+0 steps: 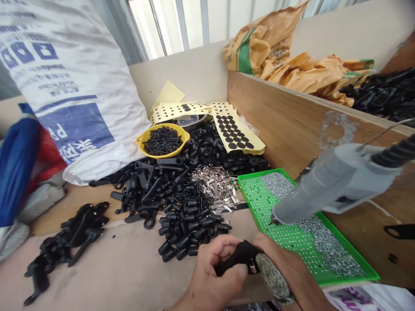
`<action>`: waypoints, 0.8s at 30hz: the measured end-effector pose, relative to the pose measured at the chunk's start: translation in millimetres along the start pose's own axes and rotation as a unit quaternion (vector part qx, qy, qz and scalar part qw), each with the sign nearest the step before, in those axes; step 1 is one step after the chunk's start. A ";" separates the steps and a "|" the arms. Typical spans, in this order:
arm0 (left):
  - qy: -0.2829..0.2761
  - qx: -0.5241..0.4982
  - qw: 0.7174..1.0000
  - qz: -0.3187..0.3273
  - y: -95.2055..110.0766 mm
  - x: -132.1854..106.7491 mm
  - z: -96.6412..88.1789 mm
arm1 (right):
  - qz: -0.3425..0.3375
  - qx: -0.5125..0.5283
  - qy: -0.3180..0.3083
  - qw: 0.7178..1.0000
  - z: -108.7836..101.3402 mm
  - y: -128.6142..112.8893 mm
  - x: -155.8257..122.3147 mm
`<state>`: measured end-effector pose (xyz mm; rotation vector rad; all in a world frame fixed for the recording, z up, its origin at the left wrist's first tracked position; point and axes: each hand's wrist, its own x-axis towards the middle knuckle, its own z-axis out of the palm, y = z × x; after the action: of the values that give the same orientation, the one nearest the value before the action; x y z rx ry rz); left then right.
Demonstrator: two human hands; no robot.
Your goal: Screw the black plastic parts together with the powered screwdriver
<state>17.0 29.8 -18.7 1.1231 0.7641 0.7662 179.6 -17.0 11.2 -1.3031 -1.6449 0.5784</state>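
My left hand [215, 276] is closed around a black plastic part [241, 257], which has a small shiny metal piece in its near end. My right hand [288, 268] grips the same part from the other side, its fingers partly hidden behind it. A grey speckled oval piece [274, 278], perhaps a fabric cover on the thumb, lies along my right hand. Just beyond my hands is a pile of short black cylinders [191, 224]. Small metal clips [217, 185] are heaped behind these. To the right, a green perforated tray [253, 194] holds many silvery screws [337, 250].
A grey electric screwdriver [330, 177] hangs over the tray, tip down. A yellow basket [139, 140] of black screws stands by black handle-like parts [145, 185]. More black parts [74, 237] lie left. A white sack [90, 82], sticker sheets [259, 149] and a wooden partition [275, 116] surround the work surface.
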 end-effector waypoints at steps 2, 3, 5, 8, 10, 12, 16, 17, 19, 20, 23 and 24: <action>-0.013 -0.030 0.999 -0.024 -0.9 0.1 1.0 | 0.003 0.015 0.001 1.000 0.9 -1.0 -3.0; -0.014 -0.061 0.997 -0.043 -0.8 0.5 1.8 | 0.010 0.027 -0.002 1.000 1.7 0.3 -4.9; -0.008 -0.136 0.988 -0.078 0.5 1.8 3.7 | 0.035 0.057 -0.005 0.998 4.3 7.8 -10.1; 0.006 -0.235 0.967 -0.093 4.1 3.7 6.5 | 0.092 0.102 -0.012 0.990 12.1 31.7 -18.7; -0.016 -0.263 0.960 -0.096 6.7 4.8 7.3 | 0.100 0.126 -0.059 0.985 18.7 49.6 -22.2; -0.051 -0.267 0.957 -0.102 8.7 5.6 7.1 | 0.093 0.153 -0.072 0.981 24.1 60.8 -23.1; -0.077 -0.268 0.954 -0.111 8.1 4.8 6.4 | 0.092 0.195 -0.077 0.973 28.6 56.9 -21.2; -0.074 -0.269 0.954 -0.113 6.8 4.1 6.4 | 0.097 0.202 -0.077 0.972 29.3 53.9 -20.8; -0.060 -0.268 0.955 -0.115 3.3 2.8 6.7 | 0.117 0.211 -0.074 0.968 31.3 49.6 -21.0; -0.053 -0.267 0.955 -0.117 1.4 2.4 6.9 | 0.123 0.215 -0.072 0.966 32.4 48.6 -21.7; -0.041 -0.262 0.954 -0.136 -3.4 2.8 8.1 | 0.166 0.203 -0.077 0.962 33.1 49.0 -28.4; -0.039 -0.265 0.952 -0.147 -4.6 3.4 8.7 | 0.174 0.191 -0.075 0.963 31.5 49.9 -32.8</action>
<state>26.8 27.4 -21.4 0.5355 0.5896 0.6180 176.9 -25.5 -55.7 -1.2835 -1.3358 1.1714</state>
